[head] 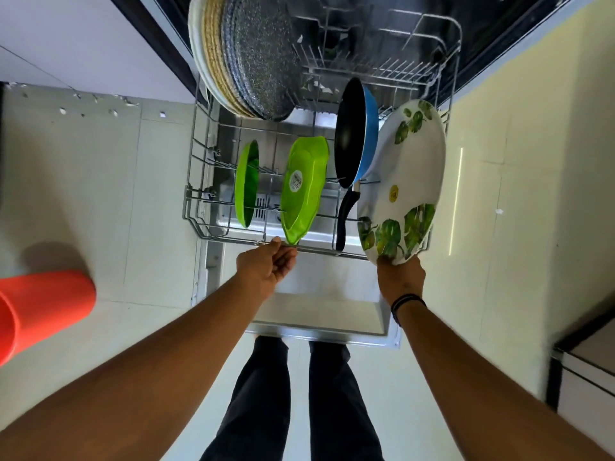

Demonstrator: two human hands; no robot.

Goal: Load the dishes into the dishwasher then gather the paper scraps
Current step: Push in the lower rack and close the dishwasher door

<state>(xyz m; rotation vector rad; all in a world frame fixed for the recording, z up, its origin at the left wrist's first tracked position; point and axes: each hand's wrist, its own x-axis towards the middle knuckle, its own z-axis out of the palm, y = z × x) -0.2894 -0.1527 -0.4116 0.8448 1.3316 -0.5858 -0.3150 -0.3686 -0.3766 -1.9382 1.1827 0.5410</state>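
The dishwasher's lower rack [196,207] is pulled out over the open door [319,304]. My right hand [401,277] grips the bottom rim of a white plate with green leaf prints [409,168], upright at the rack's right side. My left hand [266,267] curls around the rack's front wire, right under the tip of a green leaf-shaped plate [304,191]. A round green plate [247,184], a blue frying pan [352,134] and several large speckled plates [259,54] stand in the rack. Paper scraps [113,112] lie on the floor at the upper left.
An orange bucket [43,304] lies on the floor at the left. A single scrap [499,211] sits on the floor at the right. A low cabinet [585,367] is at the lower right. My legs stand just before the door's front edge.
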